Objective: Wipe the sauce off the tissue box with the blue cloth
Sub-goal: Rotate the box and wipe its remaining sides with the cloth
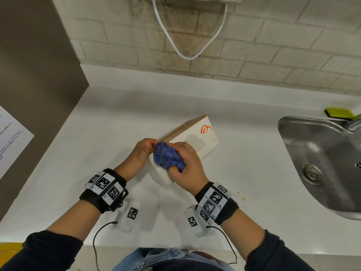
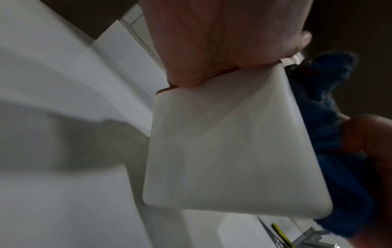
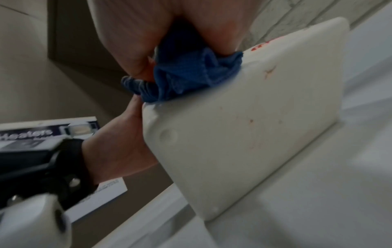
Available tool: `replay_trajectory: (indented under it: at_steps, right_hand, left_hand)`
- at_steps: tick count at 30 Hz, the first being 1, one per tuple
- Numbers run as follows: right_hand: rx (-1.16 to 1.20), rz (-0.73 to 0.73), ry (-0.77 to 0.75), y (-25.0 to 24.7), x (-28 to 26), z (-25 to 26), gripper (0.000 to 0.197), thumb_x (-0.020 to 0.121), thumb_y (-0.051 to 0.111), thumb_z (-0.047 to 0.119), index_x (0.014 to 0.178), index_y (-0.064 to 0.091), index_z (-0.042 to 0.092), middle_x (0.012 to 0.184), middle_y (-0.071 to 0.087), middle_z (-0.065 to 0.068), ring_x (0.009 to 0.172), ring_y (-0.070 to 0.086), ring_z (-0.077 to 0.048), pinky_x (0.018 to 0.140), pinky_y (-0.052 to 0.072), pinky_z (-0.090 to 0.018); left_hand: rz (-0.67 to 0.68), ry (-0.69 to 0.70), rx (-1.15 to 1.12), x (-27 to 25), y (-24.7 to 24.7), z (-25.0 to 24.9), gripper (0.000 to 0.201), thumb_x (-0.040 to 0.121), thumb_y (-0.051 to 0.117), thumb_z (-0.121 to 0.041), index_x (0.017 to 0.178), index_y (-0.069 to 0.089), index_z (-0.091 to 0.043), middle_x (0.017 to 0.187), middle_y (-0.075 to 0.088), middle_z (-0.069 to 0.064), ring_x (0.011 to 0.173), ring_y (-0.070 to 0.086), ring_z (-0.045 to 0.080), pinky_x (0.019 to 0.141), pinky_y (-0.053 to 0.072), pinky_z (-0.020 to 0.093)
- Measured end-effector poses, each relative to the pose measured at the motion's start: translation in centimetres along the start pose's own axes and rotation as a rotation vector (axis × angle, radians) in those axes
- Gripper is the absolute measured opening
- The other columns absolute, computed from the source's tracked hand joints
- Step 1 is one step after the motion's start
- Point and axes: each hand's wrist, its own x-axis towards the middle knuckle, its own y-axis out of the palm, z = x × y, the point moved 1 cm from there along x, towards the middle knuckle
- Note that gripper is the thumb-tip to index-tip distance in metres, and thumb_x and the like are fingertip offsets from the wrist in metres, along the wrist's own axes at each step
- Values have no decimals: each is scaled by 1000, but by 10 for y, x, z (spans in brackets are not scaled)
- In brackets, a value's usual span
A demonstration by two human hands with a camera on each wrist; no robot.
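A white tissue box [image 1: 203,139] with a wooden lid lies tipped on the white counter. An orange sauce squiggle [image 1: 206,130] marks the far end of its upward face, and fainter smears show on the box [image 3: 254,127] in the right wrist view. My left hand [image 1: 143,148] grips the box's near end [image 2: 233,151] at the lid edge. My right hand [image 1: 183,163] holds the bunched blue cloth [image 1: 168,158] and presses it on the box's near end, short of the squiggle. The cloth [image 3: 191,73] sits between fingers and box.
A steel sink [image 1: 320,163] lies at the right with a green sponge [image 1: 339,112] behind it. Small orange drops [image 1: 243,198] dot the counter near the sink. A brown cabinet side [image 1: 35,94] with a paper sheet stands left. A white cable [image 1: 187,53] hangs on the brick wall.
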Motion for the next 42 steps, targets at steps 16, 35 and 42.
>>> replay_trajectory:
  at_steps: [16, 35, 42]
  right_hand:
    - [-61, 459, 118, -48, -36, -21, 30, 64, 49, 13, 89, 67, 11, 85, 67, -9, 80, 58, -17, 76, 47, -25]
    - [336, 313, 391, -43, -29, 0, 26, 64, 49, 3, 84, 56, 17, 80, 59, -6, 68, 58, -23, 58, 50, -31]
    - [825, -230, 675, -119, -39, -39, 26, 81, 61, 18, 106, 57, 13, 91, 66, -6, 79, 65, -20, 74, 50, -39]
  left_hand:
    - [67, -61, 52, 0, -5, -15, 105, 38, 20, -101, 93, 55, -19, 92, 57, -5, 81, 52, 3, 71, 40, 15]
    - [83, -110, 95, -10, -2, -15, 65, 55, 54, -63, 101, 54, -18, 104, 56, 2, 94, 56, 16, 76, 42, 20]
    - [144, -190, 68, -18, -31, -19, 56, 59, 56, -60, 104, 59, -26, 107, 63, -6, 98, 59, 10, 80, 41, 23]
